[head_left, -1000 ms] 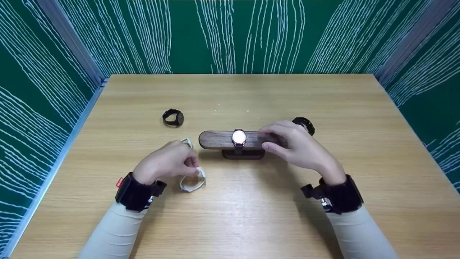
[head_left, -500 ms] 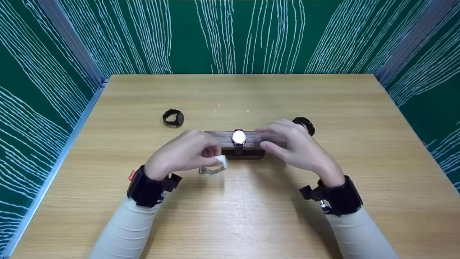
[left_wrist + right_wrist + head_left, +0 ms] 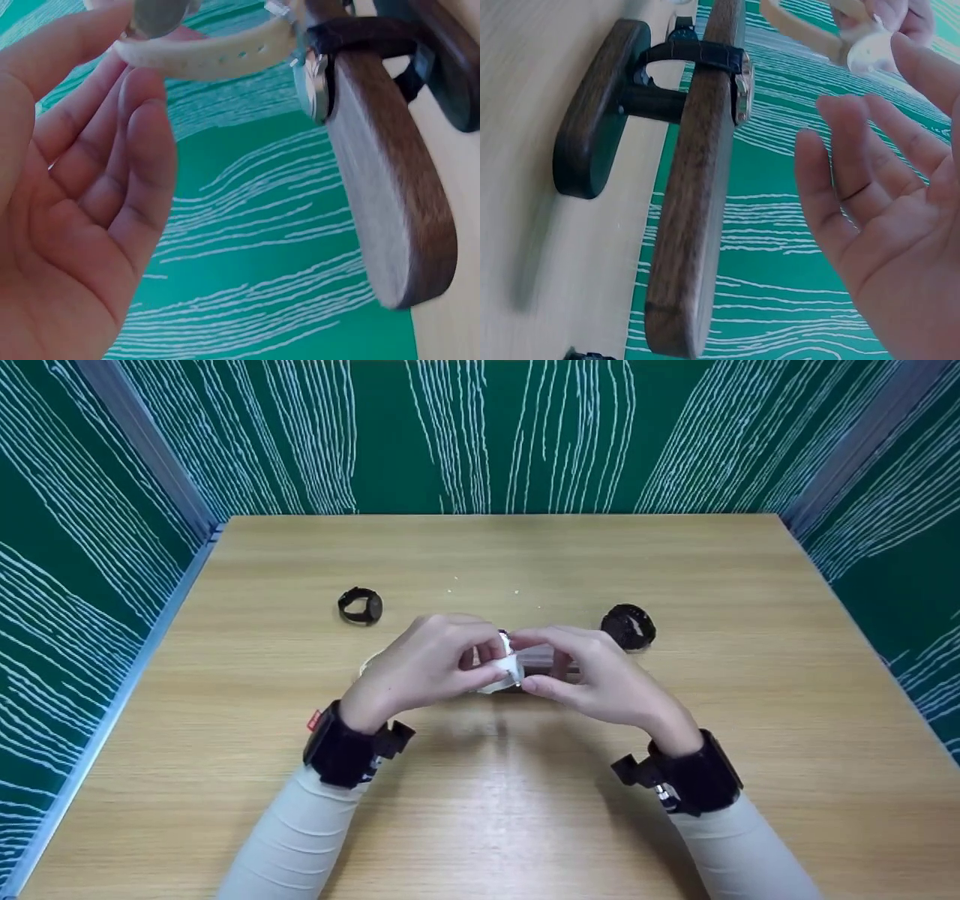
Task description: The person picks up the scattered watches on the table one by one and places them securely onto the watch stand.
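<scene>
My left hand (image 3: 427, 667) pinches a white-strapped watch (image 3: 511, 666) between thumb and fingers, in front of the dark wooden watch stand (image 3: 547, 658). In the left wrist view the pale strap (image 3: 217, 58) spans across toward the stand. My right hand (image 3: 604, 679) is beside the white watch, fingers parted and loosely bent, holding nothing; its thumb overlaps the watch case in the right wrist view. A watch (image 3: 744, 94) with a dark leather strap is wrapped round the stand's bar (image 3: 690, 180). Both hands hide much of the stand from the head.
A black watch (image 3: 373, 606) lies on the wooden table (image 3: 480, 810) at the back left. Another black watch (image 3: 624, 628) is behind my right hand. Something pale and curved (image 3: 366, 663) shows past my left hand. Green walls with white lines enclose the table.
My left hand has lifted the white watch from the table and carried it right, to the front of the stand. My right hand has shifted left, away from the stand's right end, toward the watch.
</scene>
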{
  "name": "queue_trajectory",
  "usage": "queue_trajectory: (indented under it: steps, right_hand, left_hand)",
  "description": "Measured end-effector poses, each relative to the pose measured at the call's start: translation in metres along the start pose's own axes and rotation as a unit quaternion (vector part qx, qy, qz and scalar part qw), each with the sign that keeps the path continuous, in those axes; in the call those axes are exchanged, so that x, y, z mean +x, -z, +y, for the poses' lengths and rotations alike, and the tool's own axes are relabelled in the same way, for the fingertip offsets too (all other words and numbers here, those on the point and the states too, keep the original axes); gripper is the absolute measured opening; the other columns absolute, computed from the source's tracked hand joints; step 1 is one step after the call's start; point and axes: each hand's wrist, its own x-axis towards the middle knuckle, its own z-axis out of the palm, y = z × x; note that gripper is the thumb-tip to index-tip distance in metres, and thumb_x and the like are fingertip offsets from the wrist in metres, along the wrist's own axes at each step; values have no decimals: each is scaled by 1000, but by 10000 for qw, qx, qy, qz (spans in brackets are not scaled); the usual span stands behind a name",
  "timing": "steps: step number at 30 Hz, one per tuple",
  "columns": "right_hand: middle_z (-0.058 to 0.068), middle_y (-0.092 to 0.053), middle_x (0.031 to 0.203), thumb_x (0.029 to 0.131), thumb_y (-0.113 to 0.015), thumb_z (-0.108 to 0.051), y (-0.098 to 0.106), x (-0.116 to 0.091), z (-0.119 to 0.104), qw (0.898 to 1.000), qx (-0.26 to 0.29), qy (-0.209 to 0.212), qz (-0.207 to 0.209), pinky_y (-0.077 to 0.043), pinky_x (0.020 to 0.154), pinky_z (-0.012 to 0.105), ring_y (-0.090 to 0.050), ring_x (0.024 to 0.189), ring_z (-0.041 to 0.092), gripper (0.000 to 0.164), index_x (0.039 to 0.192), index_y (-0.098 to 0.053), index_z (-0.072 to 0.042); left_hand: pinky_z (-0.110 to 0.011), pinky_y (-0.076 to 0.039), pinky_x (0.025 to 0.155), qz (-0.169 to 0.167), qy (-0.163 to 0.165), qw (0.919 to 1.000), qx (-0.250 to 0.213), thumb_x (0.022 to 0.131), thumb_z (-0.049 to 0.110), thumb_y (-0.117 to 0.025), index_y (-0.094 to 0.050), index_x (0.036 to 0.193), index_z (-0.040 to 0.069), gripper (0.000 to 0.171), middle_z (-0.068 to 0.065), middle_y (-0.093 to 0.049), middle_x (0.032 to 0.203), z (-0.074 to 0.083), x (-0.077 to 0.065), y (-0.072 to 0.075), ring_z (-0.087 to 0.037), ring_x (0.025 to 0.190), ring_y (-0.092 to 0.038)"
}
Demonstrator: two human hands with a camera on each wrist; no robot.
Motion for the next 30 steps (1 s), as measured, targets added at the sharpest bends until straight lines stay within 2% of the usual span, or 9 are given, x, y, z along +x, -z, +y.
queue_trajectory:
  steps: [3,8,10,13,19,24,30]
  right_hand:
    - [-7,-73,117,97,-80,-27,-1,1,0,9999,129,-13,-44,-47,63,28,-56,70,10,49,143,-66,-17]
    - [-8,-73,116,97,-81,-25,-3,1,2,9992,354,-50,-162,-49,70,28,-59,77,14,47,141,-67,-17]
    - [-9,-73,116,96,-82,-25,-3,1,2,9988,430,-97,-200,-49,69,29,-59,77,14,48,141,-67,-18]
    - [-10,-72,107,94,-83,-26,-3,2,2,9984,474,-196,-245,-46,63,28,-56,70,13,49,140,-68,-19]
    - [-6,-74,103,93,-84,-20,-3,2,3,9958,713,-457,-360,-51,68,23,-65,79,16,45,136,-70,-17]
    - [-5,-77,104,93,-84,-14,-1,3,4,9955,714,-567,-272,-56,72,24,-70,83,14,36,127,-74,-12]
    - [-4,-78,101,90,-87,-16,1,2,5,9941,647,-871,-54,-53,66,22,-69,77,14,29,117,-79,-11]
  left_hand:
    - [-27,-53,71,160,-135,9998,5,97,17,-78,-74,95,12,7,4,-71,88,1,2,-5,-11,77,-63]
    - [-27,-52,70,319,-99,9994,-12,97,18,-80,-75,97,11,9,2,-72,88,1,3,-9,-12,77,-63]
    - [-27,-52,69,353,-87,9993,-17,97,19,-80,-75,98,11,10,2,-72,89,0,3,-10,-13,77,-64]
    - [-26,-53,69,369,-112,9993,-19,97,19,-80,-75,99,11,10,2,-73,90,0,4,-11,-14,78,-66]
    - [-25,-53,69,372,-90,9993,20,98,19,-79,-75,99,11,9,3,-73,90,0,3,-10,-11,77,-64]
    - [-25,-52,67,368,-32,9993,89,98,21,-79,-76,99,12,10,4,-72,90,-1,3,-9,-9,74,-62]
    - [-25,-52,67,348,-1,9994,93,98,21,-79,-75,99,12,10,5,-71,88,-2,2,-8,-8,74,-62]
